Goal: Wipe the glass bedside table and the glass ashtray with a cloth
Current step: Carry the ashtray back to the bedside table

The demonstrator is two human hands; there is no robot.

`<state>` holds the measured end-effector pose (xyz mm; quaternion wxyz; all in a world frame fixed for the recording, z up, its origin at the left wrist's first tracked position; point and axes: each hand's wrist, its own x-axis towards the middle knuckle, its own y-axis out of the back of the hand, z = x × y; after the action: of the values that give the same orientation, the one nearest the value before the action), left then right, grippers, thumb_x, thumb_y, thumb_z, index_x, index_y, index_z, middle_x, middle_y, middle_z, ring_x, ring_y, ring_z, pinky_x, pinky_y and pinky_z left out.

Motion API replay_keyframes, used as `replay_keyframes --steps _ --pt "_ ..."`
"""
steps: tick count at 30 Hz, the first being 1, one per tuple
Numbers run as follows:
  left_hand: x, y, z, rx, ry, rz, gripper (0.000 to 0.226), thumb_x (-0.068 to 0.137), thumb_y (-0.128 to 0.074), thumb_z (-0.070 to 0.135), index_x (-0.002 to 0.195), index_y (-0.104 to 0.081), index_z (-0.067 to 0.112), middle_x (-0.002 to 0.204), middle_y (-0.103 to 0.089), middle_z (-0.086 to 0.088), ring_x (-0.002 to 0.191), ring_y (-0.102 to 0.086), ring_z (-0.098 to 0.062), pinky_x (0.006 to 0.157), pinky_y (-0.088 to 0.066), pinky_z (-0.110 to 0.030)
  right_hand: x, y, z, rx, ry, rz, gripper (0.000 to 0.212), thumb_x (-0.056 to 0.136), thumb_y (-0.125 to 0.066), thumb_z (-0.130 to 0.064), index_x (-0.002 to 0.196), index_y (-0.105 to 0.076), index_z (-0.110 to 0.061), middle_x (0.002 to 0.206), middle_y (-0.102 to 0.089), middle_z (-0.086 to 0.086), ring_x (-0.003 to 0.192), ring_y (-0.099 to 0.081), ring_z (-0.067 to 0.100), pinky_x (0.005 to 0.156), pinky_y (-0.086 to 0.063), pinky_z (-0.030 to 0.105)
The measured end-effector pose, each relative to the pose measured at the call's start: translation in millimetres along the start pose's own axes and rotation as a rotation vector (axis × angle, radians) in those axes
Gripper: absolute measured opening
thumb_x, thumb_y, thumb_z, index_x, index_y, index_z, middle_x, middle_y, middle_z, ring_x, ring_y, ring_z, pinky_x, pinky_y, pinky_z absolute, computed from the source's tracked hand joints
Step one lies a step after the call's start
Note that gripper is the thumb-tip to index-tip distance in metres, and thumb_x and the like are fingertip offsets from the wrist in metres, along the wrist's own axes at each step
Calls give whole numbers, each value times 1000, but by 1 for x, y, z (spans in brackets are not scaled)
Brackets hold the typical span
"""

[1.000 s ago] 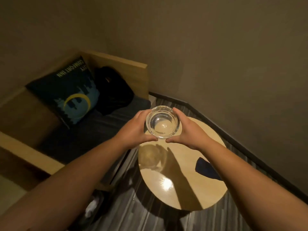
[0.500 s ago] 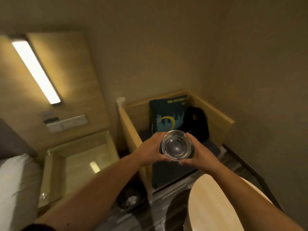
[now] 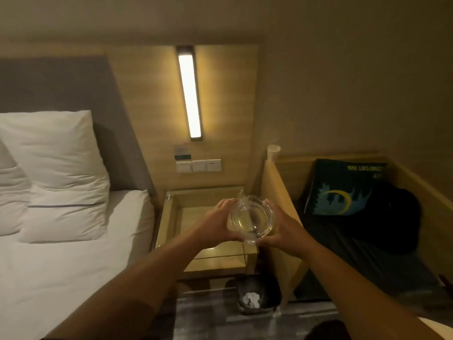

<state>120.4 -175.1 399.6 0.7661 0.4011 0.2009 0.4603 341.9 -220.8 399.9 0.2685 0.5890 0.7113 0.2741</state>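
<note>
View has swung to the glass bedside table (image 3: 196, 244); left hand (image 3: 215, 224) and right hand (image 3: 282, 231) fingers clamp the empty ashtray (image 3: 250, 219) above it

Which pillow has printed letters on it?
The dark blue cushion on the bench at right; it shows letters and a yellow crescent. The white bed pillows are plain.

Left hand (image 3: 215, 225): centre of frame, fingers curled, palm facing right, forearm entering from lower left. Right hand (image 3: 282, 231): just right of centre, fingers curled, palm facing left, forearm entering from lower right. Both arms bare, extended forward.
</note>
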Motion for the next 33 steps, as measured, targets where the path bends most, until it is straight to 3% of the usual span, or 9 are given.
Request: replay_keyframes --steps 6,9,15,25,29,33 --pt "-5 61 -99 21 65 38 105 64 -83 47 148 -24 23 147 -37 4 129 -43 -17 101 -45 -39 84 -63 -60 -49 39 -49 118 63 -86 -45 151 -9 -31 154 -31 -6 136 -36 14 106 -36 31" --pt "-8 90 -141 -16 108 55 103 65 -84 43 147 -25 24 146 -39 3 128 -43 -16 101 -42 -33 122 -91 -92 -70 75 -68 116 64 -85 -43 152 -10 -29 154 -31 -4 137 -35 17 106 -36 34" --pt "-12 127 -217 -45 186 102 98 65 -84 44 144 -28 27 145 -41 4 127 -44 -13 99 -41 -28 196 -144 -128 -77 119 -144 118 60 -87 -47 151 -14 -32 150 -37 -8 135 -37 15 100 -35 28" --pt "36 143 -296 -44 255 118 92 67 -84 46 141 -31 31 143 -43 4 127 -46 -14 100 -46 -33 300 -178 -130 -44 179 -214 112 62 -89 -32 150 -19 -28 148 -40 -4 132 -39 12 95 -33 23" --pt "73 143 -324 -67 311 118 93 67 -84 45 142 -31 30 144 -41 3 128 -43 -14 100 -42 -29 353 -182 -116 -65 162 -281 118 60 -88 -39 151 -15 -28 150 -39 -3 135 -39 18 103 -38 32" --pt "111 142 -356 -91 372 126 94 65 -83 47 142 -32 28 144 -41 3 127 -45 -14 99 -44 -32 408 -187 -106 -53 209 -315 108 62 -88 -33 148 -23 -27 142 -46 -5 123 -43 8 91 -37 23"
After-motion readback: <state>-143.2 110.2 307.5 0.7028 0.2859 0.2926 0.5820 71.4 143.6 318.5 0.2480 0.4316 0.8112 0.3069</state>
